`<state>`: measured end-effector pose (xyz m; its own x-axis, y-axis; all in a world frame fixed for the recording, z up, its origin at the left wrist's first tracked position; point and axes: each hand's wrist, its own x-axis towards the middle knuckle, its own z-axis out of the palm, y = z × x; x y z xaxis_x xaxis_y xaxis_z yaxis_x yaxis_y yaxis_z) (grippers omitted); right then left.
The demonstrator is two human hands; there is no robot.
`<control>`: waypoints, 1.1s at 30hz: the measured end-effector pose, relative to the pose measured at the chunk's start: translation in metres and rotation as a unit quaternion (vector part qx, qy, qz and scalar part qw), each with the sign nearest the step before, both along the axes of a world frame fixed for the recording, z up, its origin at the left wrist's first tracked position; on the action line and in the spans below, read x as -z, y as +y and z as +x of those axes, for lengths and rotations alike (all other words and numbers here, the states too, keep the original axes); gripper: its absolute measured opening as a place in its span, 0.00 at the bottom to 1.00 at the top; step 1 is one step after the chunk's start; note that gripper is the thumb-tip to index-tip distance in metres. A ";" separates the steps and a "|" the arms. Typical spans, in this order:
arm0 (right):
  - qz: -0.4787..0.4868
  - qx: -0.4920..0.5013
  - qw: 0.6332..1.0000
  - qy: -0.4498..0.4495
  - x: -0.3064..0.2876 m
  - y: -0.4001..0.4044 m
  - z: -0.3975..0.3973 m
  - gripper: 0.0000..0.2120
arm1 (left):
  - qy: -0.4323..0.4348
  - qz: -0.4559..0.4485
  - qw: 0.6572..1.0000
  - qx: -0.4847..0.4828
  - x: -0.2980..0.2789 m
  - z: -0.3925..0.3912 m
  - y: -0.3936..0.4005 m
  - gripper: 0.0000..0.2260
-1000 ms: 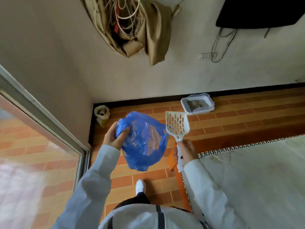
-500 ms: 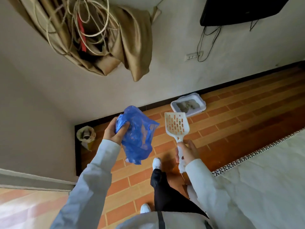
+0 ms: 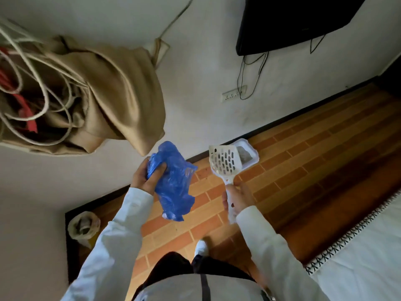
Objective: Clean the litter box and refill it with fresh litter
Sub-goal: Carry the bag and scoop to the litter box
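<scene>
While still gripped, blue bag (image 3: 173, 183) crumpled.

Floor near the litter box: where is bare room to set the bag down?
Bare brick floor lies right of the litter box, toward the mat. The left corner holds a small bin; feet crowd the near strip.

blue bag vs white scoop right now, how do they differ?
The crumpled blue plastic bag is soft and bunched; the white slotted plastic litter scoop is rigid and flat. The left hand grips the bag by its gathered top, so it hangs; the right hand holds the scoop's handle, head up. Both are held above the floor.
</scene>
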<state>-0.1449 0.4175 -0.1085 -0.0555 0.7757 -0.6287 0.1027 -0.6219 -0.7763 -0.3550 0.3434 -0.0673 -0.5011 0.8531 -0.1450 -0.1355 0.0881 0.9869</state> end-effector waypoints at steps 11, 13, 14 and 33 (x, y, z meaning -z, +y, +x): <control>0.011 0.101 0.995 0.020 0.017 0.135 -0.005 0.01 | -0.059 0.001 0.998 -0.024 0.017 -0.018 0.161 0.15; 0.019 0.083 0.996 -0.003 0.023 0.164 -0.004 0.03 | -0.083 0.001 0.996 -0.025 0.022 -0.021 0.189 0.14; 0.016 0.077 0.997 -0.009 0.025 0.180 -0.005 0.03 | -0.094 0.003 0.995 -0.022 0.025 -0.024 0.203 0.13; 0.010 -0.093 0.994 -0.059 0.031 0.438 -0.035 0.02 | -0.193 -0.017 0.966 -0.170 0.059 -0.044 0.379 0.08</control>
<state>-0.1797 0.8555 -0.1400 -0.1257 0.7715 -0.6237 0.3065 -0.5678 -0.7640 -0.3987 0.7220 -0.1264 -0.6543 0.6397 -0.4034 -0.5207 0.0058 0.8537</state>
